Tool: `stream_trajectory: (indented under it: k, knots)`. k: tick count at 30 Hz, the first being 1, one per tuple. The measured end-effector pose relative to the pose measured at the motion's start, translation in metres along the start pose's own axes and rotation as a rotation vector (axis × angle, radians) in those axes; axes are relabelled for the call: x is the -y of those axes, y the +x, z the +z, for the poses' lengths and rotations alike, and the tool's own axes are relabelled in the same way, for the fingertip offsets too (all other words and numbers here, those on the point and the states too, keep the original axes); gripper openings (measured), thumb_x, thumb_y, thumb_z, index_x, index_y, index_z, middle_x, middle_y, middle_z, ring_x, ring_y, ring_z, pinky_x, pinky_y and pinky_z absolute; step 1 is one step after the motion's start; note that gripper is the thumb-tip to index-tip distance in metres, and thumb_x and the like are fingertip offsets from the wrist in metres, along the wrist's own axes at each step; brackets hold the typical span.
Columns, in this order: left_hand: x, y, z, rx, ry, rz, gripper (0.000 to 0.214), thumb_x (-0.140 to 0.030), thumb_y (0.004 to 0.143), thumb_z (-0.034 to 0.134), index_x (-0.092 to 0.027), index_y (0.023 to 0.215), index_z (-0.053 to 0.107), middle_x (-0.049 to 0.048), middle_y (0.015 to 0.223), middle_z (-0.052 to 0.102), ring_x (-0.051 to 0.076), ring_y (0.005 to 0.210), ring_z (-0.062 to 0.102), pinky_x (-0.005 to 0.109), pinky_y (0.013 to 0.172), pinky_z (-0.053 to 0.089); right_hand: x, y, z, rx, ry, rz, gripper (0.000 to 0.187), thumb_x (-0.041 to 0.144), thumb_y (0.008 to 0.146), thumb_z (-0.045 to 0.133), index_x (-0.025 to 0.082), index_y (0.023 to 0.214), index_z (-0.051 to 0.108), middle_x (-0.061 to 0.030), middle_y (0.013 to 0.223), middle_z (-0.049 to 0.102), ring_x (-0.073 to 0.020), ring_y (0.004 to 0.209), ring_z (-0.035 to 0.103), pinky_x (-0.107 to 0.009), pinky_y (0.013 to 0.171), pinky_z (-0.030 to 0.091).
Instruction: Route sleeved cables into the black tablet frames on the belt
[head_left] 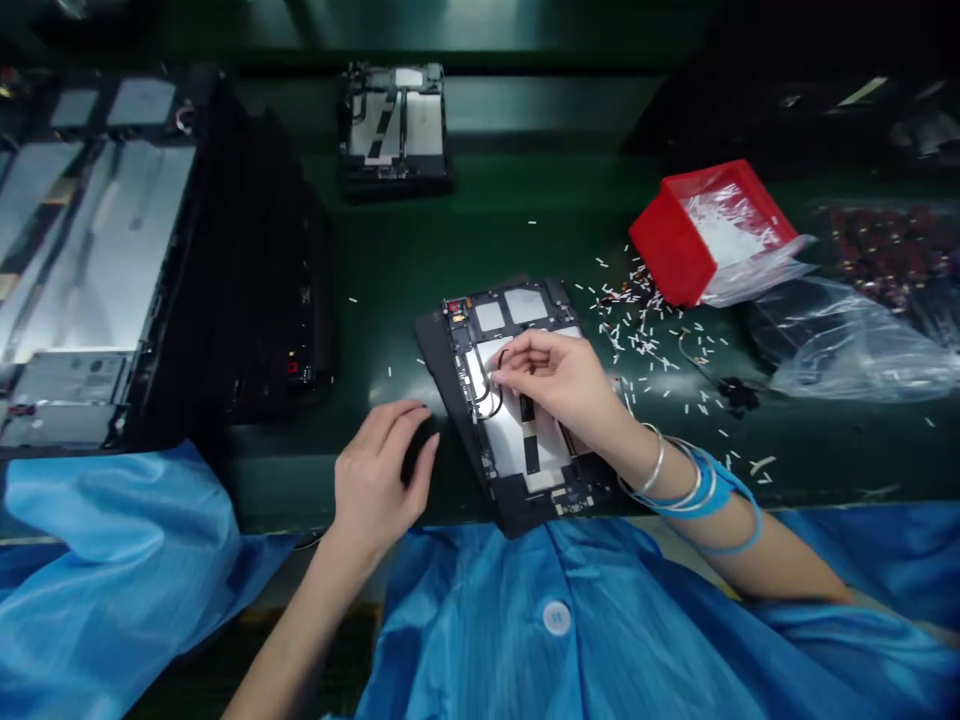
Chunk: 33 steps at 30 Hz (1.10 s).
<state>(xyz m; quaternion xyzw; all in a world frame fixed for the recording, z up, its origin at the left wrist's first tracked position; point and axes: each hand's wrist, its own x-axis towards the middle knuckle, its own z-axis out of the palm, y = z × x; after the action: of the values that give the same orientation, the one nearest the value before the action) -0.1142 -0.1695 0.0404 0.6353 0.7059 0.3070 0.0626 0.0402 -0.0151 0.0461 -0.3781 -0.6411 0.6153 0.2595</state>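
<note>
An opened tablet (504,430) lies tilted on top of another dark panel (435,345), close to the bench's front edge. Its silvery inner plate, black ribbon cable (529,440) and small boards show. Over its upper middle is my right hand (551,380), thumb and fingers pinched on a thin black cable (490,405) that loops along the tablet's left side. My left hand (386,465) rests at the bench to the left of the tablet, fingers curved and thumb apart, with nothing in it. The cable's end is hidden by my right fingertips.
Large stacks of opened tablets (97,260) stand at the left, and a smaller stack (396,125) at the back. A red bin (679,245) holds tiny white pieces; many lie scattered (637,340) on the green bench (375,250). Clear plastic bags (862,340) lie right.
</note>
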Motion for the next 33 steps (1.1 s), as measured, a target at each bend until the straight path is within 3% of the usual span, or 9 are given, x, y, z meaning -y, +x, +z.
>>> stream_trajectory:
  k: [3, 7, 19, 26, 29, 33]
  knots:
    - [0.006, -0.002, 0.008, 0.052, 0.059, 0.227, 0.031, -0.015, 0.089, 0.05, -0.015, 0.119, 0.054, 0.0168, 0.12, 0.06, 0.028, 0.11, 0.058, 0.038, 0.085, 0.051, -0.004, 0.008, 0.005, -0.015, -0.072, -0.033, 0.012, 0.02, 0.065, 0.073, 0.017, 0.073, 0.063, 0.001, 0.067, 0.065, -0.0109, 0.064, 0.06, -0.027, 0.062, 0.05]
    - [0.009, -0.003, 0.016, 0.14, 0.145, 0.333, 0.04, -0.016, 0.089, 0.05, -0.015, 0.129, 0.05, 0.0201, 0.128, 0.056, 0.032, 0.113, 0.057, 0.04, 0.079, 0.051, -0.002, 0.012, 0.006, 0.001, -0.206, -0.051, 0.009, 0.019, 0.068, 0.071, 0.016, 0.074, 0.065, 0.0002, 0.069, 0.067, -0.0108, 0.064, 0.059, -0.026, 0.061, 0.048]
    - [0.002, -0.003, 0.026, 0.078, 0.132, 0.302, 0.037, -0.006, 0.084, 0.049, -0.009, 0.12, 0.056, 0.0216, 0.123, 0.058, 0.034, 0.107, 0.057, 0.041, 0.075, 0.05, 0.009, 0.02, -0.002, 0.082, -0.536, -0.14, 0.004, 0.02, 0.073, 0.068, 0.017, 0.071, 0.067, -0.0001, 0.073, 0.065, -0.0096, 0.062, 0.05, -0.026, 0.06, 0.038]
    - [0.002, -0.001, 0.023, 0.099, 0.117, 0.296, 0.039, -0.006, 0.084, 0.048, -0.009, 0.121, 0.056, 0.021, 0.124, 0.058, 0.032, 0.108, 0.057, 0.04, 0.077, 0.049, 0.008, 0.032, -0.005, 0.141, -0.538, -0.122, 0.004, 0.019, 0.07, 0.07, 0.016, 0.07, 0.068, 0.0, 0.071, 0.062, -0.0095, 0.061, 0.049, -0.026, 0.059, 0.036]
    - [0.001, 0.001, 0.021, 0.089, 0.174, 0.33, 0.034, -0.017, 0.087, 0.048, -0.009, 0.117, 0.06, 0.0218, 0.127, 0.058, 0.034, 0.113, 0.055, 0.043, 0.083, 0.046, 0.006, 0.031, -0.005, 0.13, -0.544, -0.137, 0.002, 0.017, 0.07, 0.069, 0.015, 0.07, 0.069, 0.0002, 0.071, 0.062, -0.0093, 0.061, 0.049, -0.026, 0.059, 0.036]
    - [-0.003, 0.008, 0.018, 0.086, 0.166, 0.38, 0.042, -0.034, 0.092, 0.043, -0.012, 0.124, 0.059, 0.0182, 0.134, 0.055, 0.034, 0.124, 0.049, 0.045, 0.094, 0.04, 0.005, 0.029, -0.004, 0.119, -0.536, -0.149, 0.001, 0.015, 0.071, 0.068, 0.015, 0.071, 0.069, 0.0005, 0.071, 0.062, -0.0091, 0.062, 0.049, -0.026, 0.059, 0.036]
